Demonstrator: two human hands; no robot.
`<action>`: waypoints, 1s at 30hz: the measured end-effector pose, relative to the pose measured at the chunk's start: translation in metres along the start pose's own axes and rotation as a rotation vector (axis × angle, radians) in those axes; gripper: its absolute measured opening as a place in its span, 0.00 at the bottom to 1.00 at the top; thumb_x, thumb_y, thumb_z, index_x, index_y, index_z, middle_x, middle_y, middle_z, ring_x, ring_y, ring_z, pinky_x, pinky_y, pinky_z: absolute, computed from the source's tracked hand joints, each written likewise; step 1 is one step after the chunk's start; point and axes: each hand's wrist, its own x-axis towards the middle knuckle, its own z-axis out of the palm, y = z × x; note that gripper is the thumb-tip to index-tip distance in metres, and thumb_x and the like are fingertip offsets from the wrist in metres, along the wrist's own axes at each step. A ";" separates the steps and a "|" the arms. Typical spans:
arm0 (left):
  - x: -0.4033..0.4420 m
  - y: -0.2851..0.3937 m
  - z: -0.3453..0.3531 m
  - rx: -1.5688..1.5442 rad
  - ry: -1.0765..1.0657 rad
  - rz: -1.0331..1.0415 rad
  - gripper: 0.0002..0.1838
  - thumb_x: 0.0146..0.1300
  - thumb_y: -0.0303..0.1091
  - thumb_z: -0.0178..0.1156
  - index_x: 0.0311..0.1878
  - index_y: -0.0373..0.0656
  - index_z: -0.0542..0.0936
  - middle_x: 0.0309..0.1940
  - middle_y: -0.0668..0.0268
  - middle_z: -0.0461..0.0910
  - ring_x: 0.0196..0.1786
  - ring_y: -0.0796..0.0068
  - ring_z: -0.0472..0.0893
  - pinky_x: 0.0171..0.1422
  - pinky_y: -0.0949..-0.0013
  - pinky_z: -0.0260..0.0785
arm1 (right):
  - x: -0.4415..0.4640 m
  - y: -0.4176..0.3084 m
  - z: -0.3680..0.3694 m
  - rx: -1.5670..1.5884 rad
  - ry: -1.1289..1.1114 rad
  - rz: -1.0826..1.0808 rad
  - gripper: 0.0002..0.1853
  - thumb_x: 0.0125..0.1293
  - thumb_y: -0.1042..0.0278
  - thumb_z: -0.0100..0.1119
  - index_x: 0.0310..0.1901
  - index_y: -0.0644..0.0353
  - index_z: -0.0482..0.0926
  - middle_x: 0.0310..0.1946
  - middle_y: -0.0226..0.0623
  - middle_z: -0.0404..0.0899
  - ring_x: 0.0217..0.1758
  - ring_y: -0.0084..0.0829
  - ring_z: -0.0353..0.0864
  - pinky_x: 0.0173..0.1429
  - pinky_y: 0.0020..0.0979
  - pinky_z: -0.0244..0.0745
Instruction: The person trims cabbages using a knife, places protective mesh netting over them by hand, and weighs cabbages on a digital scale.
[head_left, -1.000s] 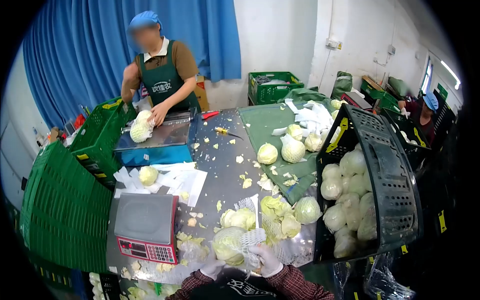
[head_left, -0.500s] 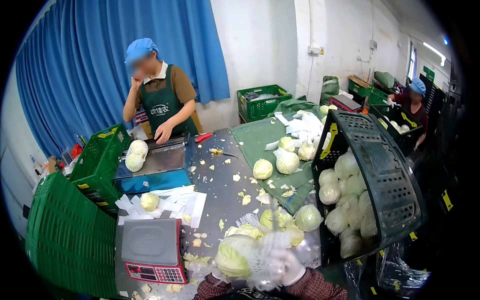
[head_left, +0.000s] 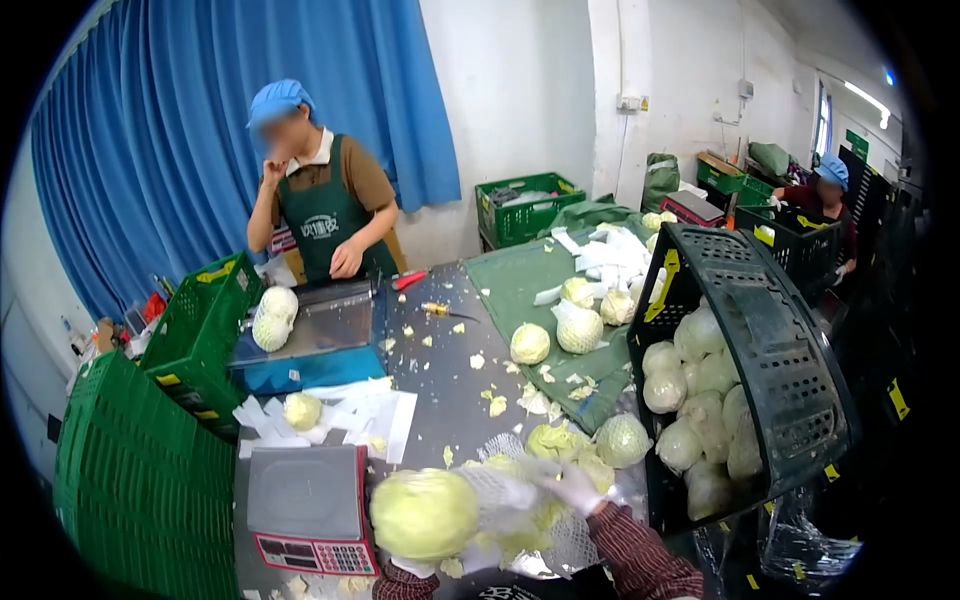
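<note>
A blue curtain (head_left: 200,130) hangs along a pale wall (head_left: 520,100) behind the grey metal worktop (head_left: 435,400), which is scattered with leaf scraps. Near its close edge, the right hand (head_left: 575,490), in a pale glove, is closed on white netting (head_left: 500,495), though blur obscures the fingers. The netting stretches left to a large pale green cabbage (head_left: 424,514). The left hand (head_left: 415,569) shows only as a pale edge beneath the cabbage, so its grip cannot be told.

Left of the hands, close to the cabbage, is a red-framed digital scale (head_left: 308,495); beyond it, a small cabbage (head_left: 302,411) sits on white sheets (head_left: 375,410). Just beyond the right hand are loose outer leaves (head_left: 556,441) and a netted cabbage (head_left: 622,441). Farther out, a green cloth (head_left: 500,285) bears more cabbages (head_left: 530,344) and white strips (head_left: 612,255), with a yellow-handled knife (head_left: 437,310) to its left. To the right of the hands, a dark tilted crate (head_left: 780,350) holds wrapped cabbages (head_left: 702,425).

Across the worktop, a co-worker (head_left: 325,200) in a green apron has one hand at the face and the other above a steel-topped unit (head_left: 330,330). Another person (head_left: 828,205) stands far off to the right.
</note>
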 end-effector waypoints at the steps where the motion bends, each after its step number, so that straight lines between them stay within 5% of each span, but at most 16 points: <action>1: -0.007 -0.001 -0.014 0.400 0.225 -0.100 0.24 0.70 0.46 0.48 0.60 0.38 0.70 0.54 0.58 0.76 0.57 0.64 0.76 0.66 0.51 0.66 | -0.001 -0.016 0.000 -0.218 0.168 -0.054 0.19 0.61 0.59 0.61 0.48 0.64 0.75 0.39 0.41 0.80 0.47 0.30 0.78 0.49 0.30 0.73; 2: -0.003 0.001 -0.011 0.327 0.262 -0.169 0.23 0.69 0.45 0.50 0.59 0.38 0.71 0.53 0.57 0.77 0.51 0.64 0.80 0.61 0.59 0.71 | 0.002 -0.038 0.003 -0.427 0.360 -0.140 0.18 0.61 0.60 0.62 0.48 0.62 0.75 0.36 0.38 0.79 0.45 0.27 0.78 0.46 0.29 0.72; 4: -0.012 -0.028 0.010 0.483 0.555 -0.300 0.19 0.69 0.40 0.51 0.56 0.37 0.73 0.52 0.60 0.78 0.49 0.69 0.80 0.57 0.68 0.72 | -0.020 -0.049 0.015 -0.170 0.309 -0.087 0.16 0.60 0.61 0.64 0.46 0.59 0.76 0.29 0.33 0.76 0.38 0.24 0.76 0.42 0.26 0.71; 6: -0.008 -0.070 -0.073 0.787 0.455 -0.224 0.18 0.69 0.39 0.52 0.55 0.37 0.75 0.50 0.62 0.78 0.49 0.71 0.79 0.56 0.69 0.71 | -0.039 -0.042 0.042 0.221 0.113 0.180 0.14 0.59 0.63 0.65 0.44 0.59 0.76 0.29 0.31 0.77 0.35 0.22 0.76 0.40 0.23 0.70; 8: -0.010 -0.107 -0.104 1.076 0.341 -0.162 0.17 0.68 0.37 0.52 0.53 0.36 0.76 0.49 0.63 0.79 0.49 0.73 0.78 0.55 0.70 0.70 | -0.054 0.018 0.083 0.226 0.228 -0.049 0.14 0.58 0.64 0.66 0.43 0.60 0.78 0.29 0.31 0.77 0.33 0.21 0.75 0.39 0.23 0.69; 10: -0.010 -0.133 -0.096 0.633 0.583 -0.161 0.15 0.67 0.35 0.54 0.49 0.35 0.78 0.45 0.65 0.80 0.45 0.76 0.77 0.50 0.70 0.71 | -0.067 0.011 0.083 0.169 0.261 0.068 0.12 0.59 0.65 0.65 0.41 0.60 0.78 0.31 0.32 0.79 0.33 0.21 0.75 0.38 0.24 0.69; 12: -0.008 -0.108 -0.119 1.016 0.278 -0.101 0.15 0.64 0.34 0.55 0.50 0.36 0.78 0.41 0.62 0.81 0.43 0.72 0.79 0.50 0.67 0.70 | -0.068 -0.008 0.058 -0.129 0.362 -0.252 0.10 0.62 0.70 0.61 0.43 0.65 0.77 0.30 0.29 0.78 0.32 0.19 0.74 0.39 0.20 0.68; 15: 0.001 -0.023 -0.073 1.473 0.415 -0.293 0.19 0.57 0.39 0.65 0.45 0.34 0.80 0.36 0.62 0.82 0.44 0.74 0.78 0.52 0.68 0.69 | -0.084 0.009 0.020 0.020 0.382 -0.004 0.07 0.61 0.71 0.61 0.36 0.64 0.75 0.25 0.28 0.76 0.28 0.18 0.72 0.33 0.21 0.67; 17: -0.007 0.019 -0.110 2.489 0.163 -0.118 0.32 0.48 0.44 0.70 0.53 0.33 0.75 0.44 0.55 0.79 0.50 0.63 0.77 0.58 0.61 0.64 | -0.102 0.037 0.005 0.145 0.373 0.160 0.11 0.60 0.68 0.63 0.30 0.64 0.71 0.21 0.28 0.73 0.23 0.17 0.69 0.27 0.23 0.64; 18: -0.010 0.031 -0.080 2.656 0.239 0.065 0.46 0.41 0.44 0.72 0.63 0.33 0.64 0.56 0.49 0.69 0.58 0.52 0.69 0.64 0.56 0.57 | -0.115 0.054 0.004 0.142 0.372 0.172 0.11 0.60 0.68 0.63 0.30 0.64 0.71 0.21 0.28 0.73 0.23 0.17 0.69 0.27 0.23 0.64; 19: -0.017 0.042 -0.076 2.602 0.302 0.175 0.54 0.39 0.41 0.72 0.69 0.34 0.55 0.64 0.49 0.59 0.62 0.48 0.63 0.66 0.55 0.54 | -0.128 0.070 0.004 -0.067 0.369 0.198 0.15 0.59 0.62 0.65 0.33 0.65 0.72 0.21 0.31 0.74 0.24 0.22 0.72 0.29 0.27 0.67; 22: -0.022 0.034 0.002 2.355 0.287 0.450 0.49 0.38 0.32 0.69 0.67 0.35 0.58 0.60 0.47 0.64 0.62 0.47 0.64 0.65 0.53 0.56 | -0.147 0.059 0.008 -0.362 0.343 0.224 0.26 0.56 0.49 0.68 0.39 0.67 0.73 0.23 0.37 0.75 0.26 0.29 0.74 0.32 0.33 0.70; 24: -0.026 0.009 0.026 2.407 -0.144 0.804 0.47 0.38 0.31 0.69 0.66 0.35 0.61 0.58 0.47 0.66 0.59 0.47 0.67 0.63 0.53 0.59 | -0.151 0.057 0.014 -0.279 0.301 0.339 0.25 0.54 0.53 0.70 0.40 0.67 0.72 0.25 0.36 0.75 0.26 0.29 0.71 0.34 0.31 0.71; 26: -0.023 -0.031 -0.005 1.990 -0.496 0.220 0.47 0.43 0.42 0.72 0.66 0.35 0.60 0.56 0.49 0.70 0.58 0.43 0.67 0.62 0.49 0.61 | -0.148 0.064 0.018 -0.242 0.253 0.419 0.29 0.53 0.49 0.70 0.44 0.67 0.72 0.29 0.41 0.78 0.30 0.32 0.76 0.39 0.32 0.73; 28: -0.029 -0.084 -0.034 2.027 -0.526 -0.364 0.54 0.43 0.52 0.74 0.67 0.35 0.57 0.59 0.45 0.66 0.63 0.43 0.64 0.66 0.51 0.60 | -0.140 0.049 0.023 -0.166 0.229 0.460 0.33 0.51 0.46 0.70 0.46 0.68 0.72 0.32 0.43 0.80 0.34 0.35 0.79 0.41 0.33 0.74; 30: -0.041 -0.112 -0.081 1.871 -0.435 -0.299 0.58 0.38 0.52 0.77 0.68 0.34 0.55 0.59 0.47 0.65 0.63 0.48 0.65 0.66 0.55 0.60 | -0.134 0.039 0.023 -0.094 0.243 0.471 0.34 0.50 0.45 0.70 0.47 0.67 0.72 0.31 0.43 0.79 0.34 0.35 0.79 0.40 0.33 0.74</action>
